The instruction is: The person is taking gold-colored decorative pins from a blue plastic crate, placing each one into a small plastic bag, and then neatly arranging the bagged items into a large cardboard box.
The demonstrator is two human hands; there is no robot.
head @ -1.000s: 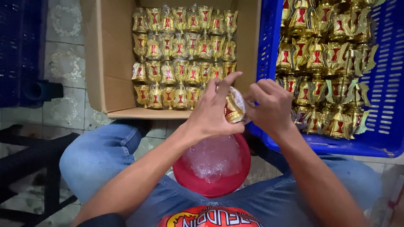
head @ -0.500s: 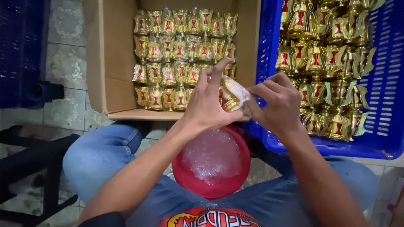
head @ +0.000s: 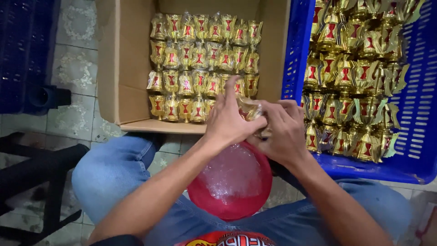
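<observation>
My left hand (head: 230,119) and my right hand (head: 283,132) are pressed together around one small gold and red ornament in clear plastic wrap (head: 251,109), held above the front edge of the cardboard box (head: 119,77). Most of the ornament is hidden by my fingers. Inside the box stand rows of wrapped gold and red ornaments (head: 200,64). On my lap, just under my hands, sits a red bowl (head: 227,207) with clear plastic bags (head: 232,175) in it.
A blue plastic crate (head: 419,127) at the right holds several unwrapped gold and red ornaments (head: 355,77). A dark blue crate (head: 25,50) stands at the left on the tiled floor, with a black stool frame (head: 36,173) beside my left knee.
My right hand has closed in against my left, so both now cover the wrapped ornament. The hands have dropped slightly toward the bowl.
</observation>
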